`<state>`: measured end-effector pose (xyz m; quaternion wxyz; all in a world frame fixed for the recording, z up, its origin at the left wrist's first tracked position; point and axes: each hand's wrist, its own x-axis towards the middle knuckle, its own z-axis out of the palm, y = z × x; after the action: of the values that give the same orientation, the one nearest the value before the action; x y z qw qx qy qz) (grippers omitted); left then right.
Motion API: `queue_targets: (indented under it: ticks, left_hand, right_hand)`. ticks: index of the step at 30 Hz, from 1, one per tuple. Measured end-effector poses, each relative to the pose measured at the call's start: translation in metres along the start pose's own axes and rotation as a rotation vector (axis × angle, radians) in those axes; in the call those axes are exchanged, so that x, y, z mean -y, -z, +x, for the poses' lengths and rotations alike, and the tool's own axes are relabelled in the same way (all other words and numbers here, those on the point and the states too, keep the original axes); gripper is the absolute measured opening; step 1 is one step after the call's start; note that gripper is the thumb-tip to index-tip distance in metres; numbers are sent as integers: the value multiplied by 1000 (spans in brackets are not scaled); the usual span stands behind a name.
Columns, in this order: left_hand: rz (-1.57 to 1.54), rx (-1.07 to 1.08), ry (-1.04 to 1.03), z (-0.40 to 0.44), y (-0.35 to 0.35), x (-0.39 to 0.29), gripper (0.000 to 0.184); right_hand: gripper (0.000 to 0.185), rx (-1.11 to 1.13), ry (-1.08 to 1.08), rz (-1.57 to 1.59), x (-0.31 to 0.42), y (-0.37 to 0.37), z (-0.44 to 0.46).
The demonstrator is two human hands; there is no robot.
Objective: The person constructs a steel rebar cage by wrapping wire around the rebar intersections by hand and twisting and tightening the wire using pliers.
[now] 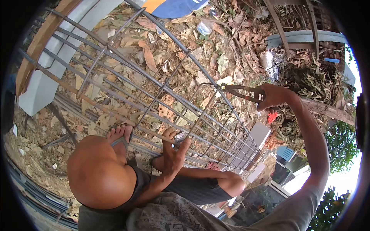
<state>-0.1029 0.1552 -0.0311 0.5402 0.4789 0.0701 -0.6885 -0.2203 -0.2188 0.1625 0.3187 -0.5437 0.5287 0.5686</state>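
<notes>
A long steel rebar cage [165,88], made of long bars and thin cross stirrups, lies diagonally across the view. My left hand [173,154] is at its near side, fingers closed around a thin stirrup rod, with a small shiny piece [179,136] between thumb and fingers. Out to the right, my right hand [273,98] grips the handles of long metal pincers [243,92]. The pincers' jaws are at the cage's far side, touching the bent end of a stirrup rod. Whether they bite on it cannot be made out.
A wooden beam [42,42] and a pale block [42,88] support the cage's left end. Dry leaves and litter cover the ground. My sandalled foot [121,138] is beside the cage, and more bars [38,200] lie lower left. A curved pale-blue rim [304,37] stands upper right.
</notes>
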Motion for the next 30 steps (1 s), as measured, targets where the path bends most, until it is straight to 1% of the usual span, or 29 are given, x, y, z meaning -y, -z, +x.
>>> queue_targets:
  ticks: [1, 4, 5, 8, 9, 12, 15, 18, 19, 22, 23, 26, 27, 30]
  left_hand:
    - [-6, 0, -6, 1, 0, 0, 68]
    - [-10, 10, 11, -3, -2, -2, 67]
    - [-9, 10, 23, -3, -1, -4, 67]
    - [-15, 5, 62, -4, -2, -7, 67]
    - [-17, 2, 76, -5, -2, -8, 67]
    - [-28, -3, 90, -3, -3, -6, 66]
    - [6, -5, 71, -3, -3, -6, 65]
    - [-23, -12, 98, -5, -6, -11, 64]
    - [14, -21, 46, -4, -5, -6, 66]
    - [122, -28, -88, 5, 7, 19, 68]
    - [155, -10, -114, 7, 9, 21, 66]
    - [198, 15, -175, 10, 9, 26, 65]
    - [188, 14, -168, 9, 9, 27, 65]
    - [142, 10, -114, 6, 9, 22, 64]
  right_hand:
    - [48, -349, 199, -255, -10, -12, 0]
    - [52, -1028, 616, -919, -30, -23, 5]
    - [50, -1180, 715, -1016, -24, -21, 0]
    - [54, -1022, 655, -1062, -40, -22, 5]
    - [58, -951, 637, -1046, -45, -22, 9]
    - [61, -872, 591, -1048, -51, -16, 11]
    - [62, -899, 617, -1052, -52, -15, 15]
    - [57, -944, 507, -1136, -50, -20, 29]
    - [58, -957, 560, -1100, -48, -22, 30]
    - [60, -1000, 626, -1036, -49, -26, 38]
    - [56, -865, 445, -921, -38, -30, 29]
    - [48, -790, 411, -469, -38, -44, 35]
    - [46, -704, 240, -369, -28, -47, 27]
    - [45, -738, 246, -188, -44, -72, 31]
